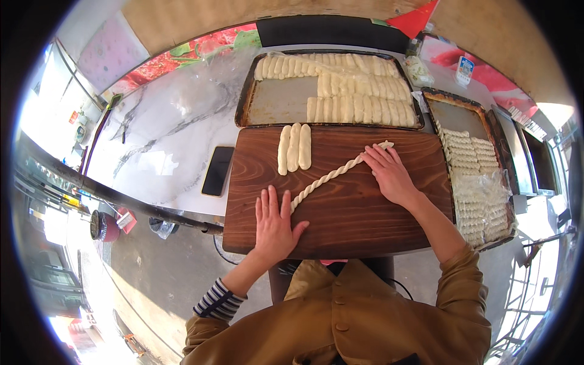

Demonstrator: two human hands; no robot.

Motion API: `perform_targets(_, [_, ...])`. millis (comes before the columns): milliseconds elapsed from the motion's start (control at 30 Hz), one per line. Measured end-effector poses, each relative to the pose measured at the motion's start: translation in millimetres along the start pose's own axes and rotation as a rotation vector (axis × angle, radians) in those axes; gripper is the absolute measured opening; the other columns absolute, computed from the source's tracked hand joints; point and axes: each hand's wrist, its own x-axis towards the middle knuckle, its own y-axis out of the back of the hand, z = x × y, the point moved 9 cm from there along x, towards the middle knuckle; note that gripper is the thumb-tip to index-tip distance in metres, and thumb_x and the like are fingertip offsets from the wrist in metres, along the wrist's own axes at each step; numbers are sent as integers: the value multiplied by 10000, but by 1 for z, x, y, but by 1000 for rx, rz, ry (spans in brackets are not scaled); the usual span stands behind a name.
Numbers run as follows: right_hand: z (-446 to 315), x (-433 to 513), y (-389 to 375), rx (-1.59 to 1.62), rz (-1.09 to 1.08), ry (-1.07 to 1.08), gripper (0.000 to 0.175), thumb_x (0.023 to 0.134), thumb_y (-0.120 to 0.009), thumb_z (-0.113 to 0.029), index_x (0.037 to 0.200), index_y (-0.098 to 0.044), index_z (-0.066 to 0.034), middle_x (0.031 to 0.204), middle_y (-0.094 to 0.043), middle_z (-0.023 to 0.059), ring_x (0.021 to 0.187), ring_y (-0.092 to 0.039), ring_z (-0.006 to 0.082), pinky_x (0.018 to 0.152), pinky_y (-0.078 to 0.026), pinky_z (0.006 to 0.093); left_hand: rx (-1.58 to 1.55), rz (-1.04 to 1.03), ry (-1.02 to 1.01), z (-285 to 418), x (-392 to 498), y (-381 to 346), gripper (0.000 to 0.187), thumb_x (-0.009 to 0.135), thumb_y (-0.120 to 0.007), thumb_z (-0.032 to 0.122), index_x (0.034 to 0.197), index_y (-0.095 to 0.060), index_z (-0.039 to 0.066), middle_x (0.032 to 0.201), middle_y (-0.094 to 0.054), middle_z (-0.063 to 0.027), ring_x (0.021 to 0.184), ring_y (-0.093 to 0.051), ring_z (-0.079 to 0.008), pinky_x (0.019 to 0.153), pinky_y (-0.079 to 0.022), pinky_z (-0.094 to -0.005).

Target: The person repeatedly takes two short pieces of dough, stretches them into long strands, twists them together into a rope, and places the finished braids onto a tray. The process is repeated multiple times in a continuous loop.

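A long twisted rope of dough (329, 177) runs slantwise across a dark wooden board (356, 219). My left hand (276, 223) lies flat on the board over the rope's near-left end, thumb spread and fingers pointing away from me. The rope's far-right end comes out past the fingertips of my right hand (388, 171), which rests palm down on it. Neither hand is closed around the dough; what lies under the palms is hidden. Near the board's far edge, three smooth dough strips (294, 148) sit side by side.
A baking tray (278, 100) behind the board holds rows of dough strips (365, 86), partly under plastic film. To the right, another tray (456, 114) holds twisted dough pieces (465, 153). A smartphone (218, 171) lies left of the board on a marble-patterned tabletop (159, 132).
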Motion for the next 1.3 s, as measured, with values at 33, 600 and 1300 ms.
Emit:
perform_targets(33, [8, 4, -1, -50, 19, 2, 536, 926, -564, 1, 1451, -510, -94, 1549, -449, 116, 1464, -367, 299, 1213, -270, 480, -65, -107, -216, 36, -20, -14, 836, 893, -703, 455, 1501, -389, -25, 1562, -283, -359, 1462, -271, -508, 1206, -215, -585])
perform_targets(600, [-22, -107, 45, -130, 67, -17, 394, 875, -647, -82, 1267, -624, -43, 1181, -641, 105, 1117, -575, 289, 1069, -413, 442, -36, 152, -18, -92, 36, 36, 351, 948, -654, 166, 1274, -615, 43, 1273, -648, -177, 1191, -604, -364, 1010, -480, -467])
perform_targets(1300, [35, -139, 73, 134, 109, -252, 138, 908, -724, -172, 1016, -689, -93, 828, -638, 73, 725, -664, 265, 582, -527, 372, 98, 326, -188, -75, 26, 77, 225, 842, -770, 165, 1059, -717, 143, 817, -551, -53, 779, -637, -248, 595, -533, -373])
